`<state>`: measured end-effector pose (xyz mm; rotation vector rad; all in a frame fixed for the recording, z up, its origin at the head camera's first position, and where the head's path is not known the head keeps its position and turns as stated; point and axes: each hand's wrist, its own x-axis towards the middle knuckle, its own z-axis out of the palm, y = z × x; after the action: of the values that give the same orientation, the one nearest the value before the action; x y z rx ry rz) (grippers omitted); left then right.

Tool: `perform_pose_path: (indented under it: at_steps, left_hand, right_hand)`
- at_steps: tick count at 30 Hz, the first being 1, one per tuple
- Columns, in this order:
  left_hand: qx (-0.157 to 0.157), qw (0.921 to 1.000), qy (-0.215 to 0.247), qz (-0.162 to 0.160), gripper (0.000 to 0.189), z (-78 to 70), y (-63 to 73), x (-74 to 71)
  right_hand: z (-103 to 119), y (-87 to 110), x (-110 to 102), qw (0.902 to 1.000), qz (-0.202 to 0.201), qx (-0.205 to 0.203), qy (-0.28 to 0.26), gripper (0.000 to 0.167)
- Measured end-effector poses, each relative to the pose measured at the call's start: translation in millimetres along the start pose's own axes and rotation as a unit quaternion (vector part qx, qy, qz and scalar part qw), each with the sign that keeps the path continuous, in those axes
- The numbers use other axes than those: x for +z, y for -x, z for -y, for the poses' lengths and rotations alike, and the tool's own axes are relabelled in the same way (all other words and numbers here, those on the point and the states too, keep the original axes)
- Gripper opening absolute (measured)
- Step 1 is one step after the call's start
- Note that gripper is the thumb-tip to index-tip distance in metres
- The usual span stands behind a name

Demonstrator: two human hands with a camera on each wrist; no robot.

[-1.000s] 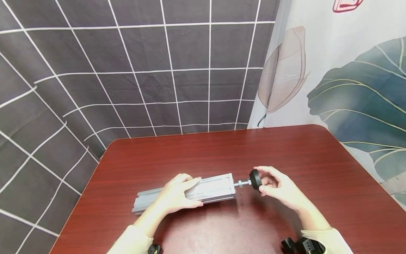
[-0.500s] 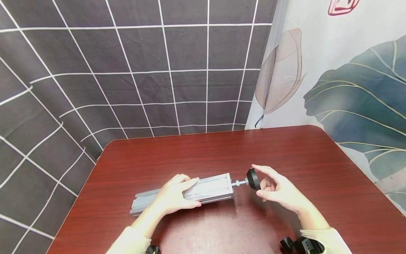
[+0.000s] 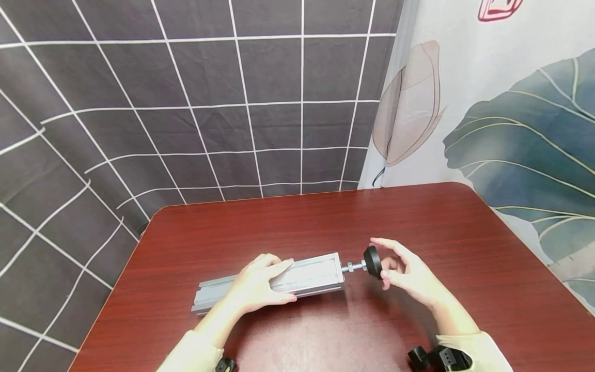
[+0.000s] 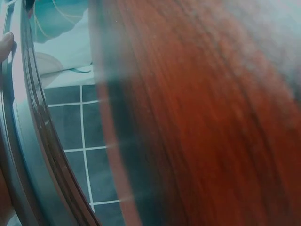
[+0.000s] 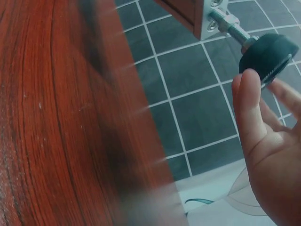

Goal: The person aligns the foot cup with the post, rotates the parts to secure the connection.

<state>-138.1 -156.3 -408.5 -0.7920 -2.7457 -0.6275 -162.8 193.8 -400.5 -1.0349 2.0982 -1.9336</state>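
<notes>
A silver aluminium profile (image 3: 313,275) lies across the front of the table, tilted slightly up toward the right. My left hand (image 3: 257,287) grips it around the middle, thumb on the near side and fingers over the top. From its right end plate sticks a threaded stud (image 5: 239,34) with a nut on it, bearing a round black levelling foot (image 3: 372,262). The fingers of my right hand (image 3: 411,271) curve about this foot. In the right wrist view the thumb (image 5: 249,92) lies at the rim of the foot, the other fingers partly hidden behind it.
The red-brown wooden table (image 3: 297,222) has rounded far corners. Behind it hangs a dark grey curtain (image 3: 274,124) with a white grid, and a white leaf-patterned curtain (image 3: 427,155) at the right. Black wrist devices (image 3: 439,357) sit at both sleeves.
My right hand's fingers have shifted slightly around the black levelling foot, the index fingertip lifting a little off its top edge. The left hand keeps its grip; the view has moved slightly.
</notes>
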Motion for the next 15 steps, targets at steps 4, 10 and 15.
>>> perform_pose_path:
  at_steps: [4,10,15]
  left_hand:
    - [-0.004,1.0,0.001,0.0,0.069,-0.2,0.8,-1.3]
    - [-0.01,0.9999,0.004,0.003,0.069,-2.3,1.1,-5.6]
    - [-0.01,0.9999,0.004,0.005,0.069,-3.1,2.4,-6.7]
  right_hand:
    - [-0.8,3.0,-2.9,0.9989,0.033,0.013,-0.029,0.076]
    - [-2.8,4.4,-3.6,0.9996,0.027,0.008,-0.001,0.072]
    - [-1.0,1.6,-0.7,0.9977,-0.021,0.018,0.061,0.06]
